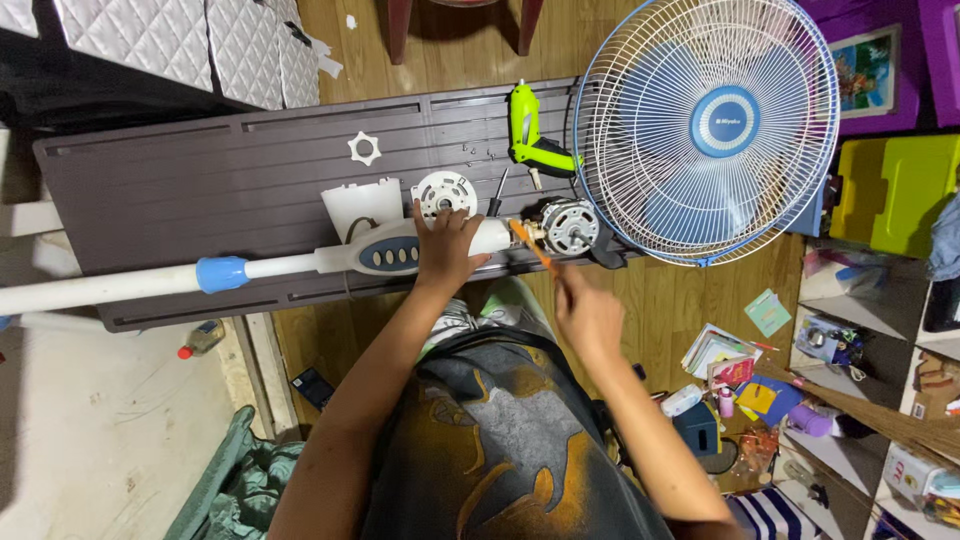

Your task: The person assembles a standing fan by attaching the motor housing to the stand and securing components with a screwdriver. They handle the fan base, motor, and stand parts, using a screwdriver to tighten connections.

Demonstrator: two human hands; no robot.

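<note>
Head view: my left grip (445, 245) is closed down over the white fan neck (400, 252) lying on the dark counter (200, 170), just right of its blue button panel. My right grip (588, 315) is closed on an orange-handled screwdriver (530, 246), tip at the bare motor (568, 226), with the caged fan head (708, 125) and a green electric driver (530, 135) beyond.

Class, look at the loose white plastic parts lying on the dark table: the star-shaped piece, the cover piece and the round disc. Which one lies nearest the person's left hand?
The round disc: it lies just above the left hand, almost at its fingertips. The cover piece lies further left, and the star-shaped piece further up the dark table.
</note>
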